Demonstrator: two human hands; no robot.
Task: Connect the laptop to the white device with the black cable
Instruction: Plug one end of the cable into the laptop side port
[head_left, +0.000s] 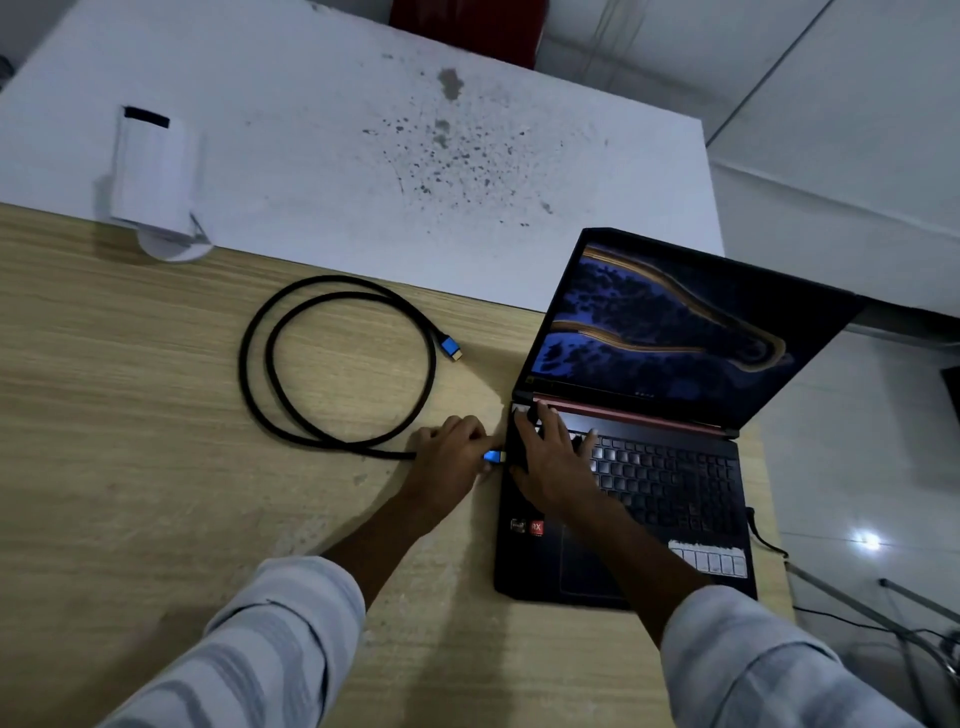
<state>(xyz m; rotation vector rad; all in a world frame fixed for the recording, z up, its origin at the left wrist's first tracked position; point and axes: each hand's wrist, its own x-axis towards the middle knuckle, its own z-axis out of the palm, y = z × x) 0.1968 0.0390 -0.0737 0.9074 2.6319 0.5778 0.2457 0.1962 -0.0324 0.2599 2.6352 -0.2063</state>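
An open black laptop (670, 483) with a lit screen sits at the right of the wooden table (130, 441). My left hand (451, 457) grips the blue plug of the black cable (291, 415) right against the laptop's left edge; whether the plug is inside a port is hidden. The cable loops on the table, and its other blue plug (451, 349) lies free. My right hand (553, 462) rests flat with spread fingers on the laptop's left keyboard area. The white device (153, 176) stands on a round base at the far left.
A white stained board (363, 130) lies behind the wooden table. A thin black wire (766, 540) leaves the laptop's right side and drops off the table edge. Grey tiled floor and more cables show on the right.
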